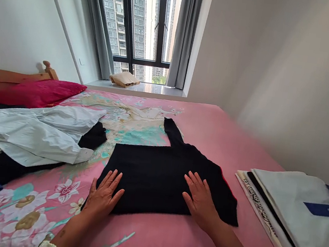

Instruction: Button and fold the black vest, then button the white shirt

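Note:
A black shirt (156,180) lies spread on the bed, folded lengthwise, with one sleeve pointing toward the window and a thin red edge at its right end. My left hand (102,197) rests flat on the shirt's left end, fingers stretched out. Toward the shirt's right part, my right hand (200,201) also lies palm down with its fingers spread. Neither hand grips anything.
Pink floral bedding (123,237) covers the bed. Left lies a heap with a white shirt (36,133) and dark clothes; behind it is a red pillow (39,92). Folded clothes (295,217) are stacked at right. A beige cloth bundle (124,79) sits on the windowsill.

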`<state>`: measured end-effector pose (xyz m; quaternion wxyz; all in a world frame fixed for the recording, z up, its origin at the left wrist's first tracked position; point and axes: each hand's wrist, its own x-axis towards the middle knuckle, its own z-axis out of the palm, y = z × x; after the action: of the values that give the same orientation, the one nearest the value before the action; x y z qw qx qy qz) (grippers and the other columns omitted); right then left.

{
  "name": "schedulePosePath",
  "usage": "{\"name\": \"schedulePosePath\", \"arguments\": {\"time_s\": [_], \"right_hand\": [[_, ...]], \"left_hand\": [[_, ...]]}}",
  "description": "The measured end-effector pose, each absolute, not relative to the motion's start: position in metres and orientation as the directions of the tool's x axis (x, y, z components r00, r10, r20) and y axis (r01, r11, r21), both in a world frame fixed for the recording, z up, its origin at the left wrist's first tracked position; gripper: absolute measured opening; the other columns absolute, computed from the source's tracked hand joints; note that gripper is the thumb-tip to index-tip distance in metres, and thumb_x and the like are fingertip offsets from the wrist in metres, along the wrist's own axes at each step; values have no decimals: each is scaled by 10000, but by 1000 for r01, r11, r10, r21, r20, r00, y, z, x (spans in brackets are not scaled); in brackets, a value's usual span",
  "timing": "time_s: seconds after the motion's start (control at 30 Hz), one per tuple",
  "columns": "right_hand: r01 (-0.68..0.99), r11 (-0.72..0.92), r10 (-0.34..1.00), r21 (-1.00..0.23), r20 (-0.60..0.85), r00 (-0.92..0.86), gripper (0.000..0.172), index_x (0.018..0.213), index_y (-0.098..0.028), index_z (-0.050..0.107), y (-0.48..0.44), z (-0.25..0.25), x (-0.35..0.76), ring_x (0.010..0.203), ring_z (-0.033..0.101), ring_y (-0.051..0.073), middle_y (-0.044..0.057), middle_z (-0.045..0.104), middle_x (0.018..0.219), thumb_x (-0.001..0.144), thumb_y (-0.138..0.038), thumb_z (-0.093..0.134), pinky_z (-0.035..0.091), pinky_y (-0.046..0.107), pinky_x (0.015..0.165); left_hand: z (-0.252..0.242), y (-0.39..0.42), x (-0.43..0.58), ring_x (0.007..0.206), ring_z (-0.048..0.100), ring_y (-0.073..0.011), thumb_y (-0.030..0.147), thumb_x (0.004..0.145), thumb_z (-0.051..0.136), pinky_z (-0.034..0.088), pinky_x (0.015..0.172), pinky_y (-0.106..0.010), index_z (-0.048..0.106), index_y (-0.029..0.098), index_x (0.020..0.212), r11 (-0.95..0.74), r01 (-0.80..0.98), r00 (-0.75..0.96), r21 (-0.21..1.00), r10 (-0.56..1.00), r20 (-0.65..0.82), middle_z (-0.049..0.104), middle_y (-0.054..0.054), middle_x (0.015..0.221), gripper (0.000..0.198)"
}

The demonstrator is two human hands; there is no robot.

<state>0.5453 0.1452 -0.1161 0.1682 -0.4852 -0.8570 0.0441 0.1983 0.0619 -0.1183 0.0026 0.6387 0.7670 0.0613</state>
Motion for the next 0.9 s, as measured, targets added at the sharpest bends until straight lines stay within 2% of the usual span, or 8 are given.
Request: {"name": "schedulePosePath", "arguments": {"time_s": [0.13, 0.23, 0.37, 0.43, 0.53, 0.7, 0.8, 0.9], "right_hand": [[785, 577, 812, -225, 51, -582, 549, 1419, -248, 280, 149, -141, 526, 1390, 146, 223, 28, 192, 1507, 914, -464, 305, 117, 517, 1117], [789, 562, 814, -248, -6, -581, 544, 1396, -256, 334, 149, -137, 522, 1382, 176, 246, 37, 225, 1498, 900, -478, 334, 113, 555, 1104], [748, 552, 822, -368, 90, -563, 471, 1298, -231, 481, 165, -100, 511, 1310, 348, 242, 65, 433, 1389, 894, -442, 363, 219, 504, 1096], [706, 539, 834, -459, 176, -523, 416, 1231, -213, 539, 190, -87, 505, 1212, 468, 223, 77, 532, 1291, 883, -387, 393, 333, 426, 1051], [680, 476, 876, -558, 233, -421, 344, 1120, -204, 599, 245, -82, 501, 1057, 572, 216, 73, 616, 1152, 852, -346, 437, 440, 368, 939], [729, 330, 943, -600, 168, -288, 287, 1019, -204, 637, 349, -83, 497, 814, 621, 188, 42, 679, 909, 812, -340, 493, 473, 328, 790], [752, 282, 959, -596, 152, -239, 259, 986, -194, 649, 398, -81, 489, 839, 618, 184, 48, 682, 923, 792, -310, 523, 454, 317, 815], [772, 230, 973, -593, 119, -198, 273, 996, -170, 643, 440, -86, 478, 862, 615, 182, 64, 678, 962, 781, -300, 537, 446, 315, 831]], "left_hand": [[-137, 51, 191, 1390, 186, -229, 441, 878, 338, 91, 1101, -558, 290, 250, 1404, 177, 976, -186, 129, 981, 61, 265, -26, 1493, 562], [-139, 51, 191, 1390, 185, -230, 433, 869, 354, 75, 1099, -567, 291, 263, 1402, 190, 969, -196, 157, 980, 30, 266, -21, 1493, 563], [-121, 63, 182, 1381, 209, -259, 473, 832, 410, 97, 1077, -606, 360, 281, 1371, 227, 958, -220, 173, 974, -59, 283, -35, 1485, 574], [-110, 76, 169, 1375, 228, -263, 485, 819, 431, 149, 1075, -590, 421, 296, 1336, 196, 961, -195, 193, 980, -25, 323, -39, 1470, 550], [-97, 110, 136, 1339, 315, -247, 477, 814, 439, 254, 1079, -493, 527, 273, 1255, 81, 967, -104, 244, 991, 84, 428, -57, 1414, 495], [-103, 197, 76, 1198, 498, -225, 480, 796, 416, 362, 1036, -355, 588, 168, 1170, 70, 944, -128, 323, 979, 162, 570, -102, 1270, 517], [-127, 245, 58, 1204, 490, -215, 464, 780, 413, 345, 1047, -325, 526, 121, 1229, 121, 934, -190, 337, 965, 179, 555, -117, 1282, 576], [-161, 269, 52, 1245, 443, -244, 433, 806, 362, 319, 1061, -369, 448, 89, 1288, 213, 913, -294, 347, 935, 200, 505, -144, 1327, 598]]}}
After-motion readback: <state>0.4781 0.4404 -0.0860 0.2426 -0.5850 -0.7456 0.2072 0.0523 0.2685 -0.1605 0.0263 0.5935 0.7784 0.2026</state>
